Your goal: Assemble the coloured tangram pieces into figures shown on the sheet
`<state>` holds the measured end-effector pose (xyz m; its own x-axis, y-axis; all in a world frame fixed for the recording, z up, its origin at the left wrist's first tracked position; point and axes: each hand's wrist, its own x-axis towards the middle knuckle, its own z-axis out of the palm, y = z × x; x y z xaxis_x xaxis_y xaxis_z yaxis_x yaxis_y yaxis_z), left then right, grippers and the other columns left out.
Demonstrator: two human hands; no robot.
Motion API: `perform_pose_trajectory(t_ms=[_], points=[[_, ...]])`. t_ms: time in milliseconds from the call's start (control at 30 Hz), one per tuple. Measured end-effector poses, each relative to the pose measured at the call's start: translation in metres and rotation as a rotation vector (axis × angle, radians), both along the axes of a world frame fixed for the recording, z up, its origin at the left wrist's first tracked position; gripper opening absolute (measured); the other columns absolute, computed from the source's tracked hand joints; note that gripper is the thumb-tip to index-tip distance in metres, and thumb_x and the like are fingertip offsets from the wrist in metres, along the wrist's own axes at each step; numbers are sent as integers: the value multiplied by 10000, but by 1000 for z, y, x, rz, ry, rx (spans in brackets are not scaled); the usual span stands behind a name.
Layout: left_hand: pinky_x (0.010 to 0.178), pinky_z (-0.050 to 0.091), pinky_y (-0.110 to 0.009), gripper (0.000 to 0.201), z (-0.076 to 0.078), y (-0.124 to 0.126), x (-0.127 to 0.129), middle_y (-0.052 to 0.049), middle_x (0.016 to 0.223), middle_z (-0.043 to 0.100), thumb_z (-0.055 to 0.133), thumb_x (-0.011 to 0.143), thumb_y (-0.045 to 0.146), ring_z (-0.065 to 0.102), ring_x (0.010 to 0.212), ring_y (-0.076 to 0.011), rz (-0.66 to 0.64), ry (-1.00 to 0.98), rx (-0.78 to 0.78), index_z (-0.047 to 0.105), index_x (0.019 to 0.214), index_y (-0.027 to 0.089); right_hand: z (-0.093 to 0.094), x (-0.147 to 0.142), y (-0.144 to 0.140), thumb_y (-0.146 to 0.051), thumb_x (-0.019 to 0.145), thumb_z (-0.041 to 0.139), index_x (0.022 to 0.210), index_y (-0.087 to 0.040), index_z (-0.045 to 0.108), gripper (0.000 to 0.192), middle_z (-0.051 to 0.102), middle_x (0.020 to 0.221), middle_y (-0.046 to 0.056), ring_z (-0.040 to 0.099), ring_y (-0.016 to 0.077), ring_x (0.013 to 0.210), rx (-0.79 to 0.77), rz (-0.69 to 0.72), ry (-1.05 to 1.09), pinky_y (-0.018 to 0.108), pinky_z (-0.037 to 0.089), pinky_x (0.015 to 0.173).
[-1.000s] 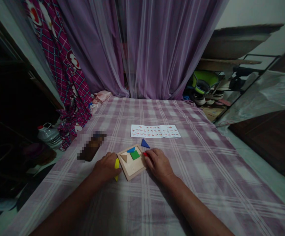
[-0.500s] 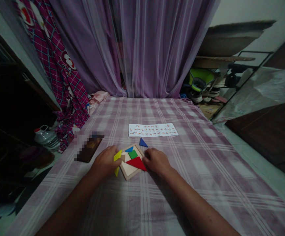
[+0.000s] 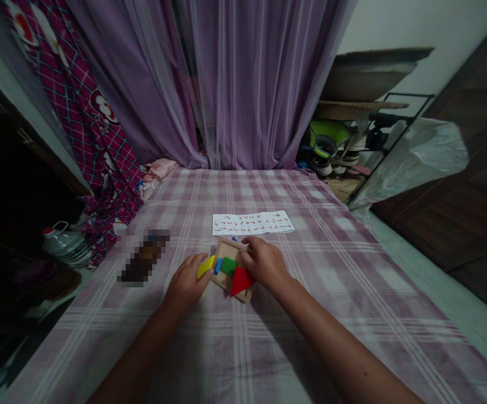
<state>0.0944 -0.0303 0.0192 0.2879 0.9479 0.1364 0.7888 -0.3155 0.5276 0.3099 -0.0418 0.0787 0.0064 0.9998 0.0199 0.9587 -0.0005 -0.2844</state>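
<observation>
The shallow wooden tray (image 3: pixel 229 241) sits between the person's two hands, over a checked cloth (image 3: pixel 243 348), and it looks tipped rather than level. The left hand (image 3: pixel 187 278) has its fingers closed on a yellow piece (image 3: pixel 206 266), thumb on one side, just at the tray's near-left edge. A bit more yellow shows beneath that hand; I can't tell whether it's a second piece. The right hand (image 3: pixel 264 259) is curled over the tray's right side, by the red piece (image 3: pixel 241 280); whether those fingers grip the rim or the red, I can't make out.

I'd call the job partly done: the green piece (image 3: pixel 228 265) and a small blue piece (image 3: pixel 218 266) are in the tray, loosely placed, with the red lying over its lower corner. The yellow is out, and a dark blue piece (image 3: pixel 234 239) peeks from behind the far rim. Beyond lies a printed sheet (image 3: pixel 252 223), open and flat.
</observation>
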Motion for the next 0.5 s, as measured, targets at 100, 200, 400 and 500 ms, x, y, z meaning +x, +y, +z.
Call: perform_pose_trajectory(t_ms=[100, 200, 400, 500], points=[[1101, 394, -419, 390, -16, -5, -4, -111, 1308, 590, 395, 929, 342, 535, 1238, -243, 57, -76, 9, 528, 1266, 196, -4, -10, -2, -269, 947, 492, 1135, -223, 656, 253, 695, 1078, 67, 635, 191, 980, 234, 116, 52, 255, 445, 794], [1144, 348, -440, 445, -32, -11, -2, -118, 1387, 539, 367, 947, 362, 478, 1319, -246, 107, -116, 33, 483, 1344, 196, -15, -16, 2, -282, 981, 468, 1112, -216, 666, 246, 685, 1011, 80, 616, 195, 918, 403, 210, 27, 259, 439, 754], [1139, 251, -580, 978, -55, -38, 11, -233, 1577, 250, 650, 756, 599, 217, 1459, -409, 8, 4, 125, 243, 1523, 148, -33, 5, 4, -241, 1011, 398, 1091, -204, 669, 285, 707, 988, 87, 614, 190, 907, 547, 338, 25, 281, 447, 823], [1119, 158, -667, 1276, -53, -57, 17, -238, 1600, 188, 752, 572, 723, 125, 1460, -481, -128, 134, 77, 140, 1561, 199, -34, 23, 2, -233, 1006, 389, 1083, -202, 670, 293, 716, 970, 89, 622, 191, 899, 569, 342, 56, 292, 457, 839]])
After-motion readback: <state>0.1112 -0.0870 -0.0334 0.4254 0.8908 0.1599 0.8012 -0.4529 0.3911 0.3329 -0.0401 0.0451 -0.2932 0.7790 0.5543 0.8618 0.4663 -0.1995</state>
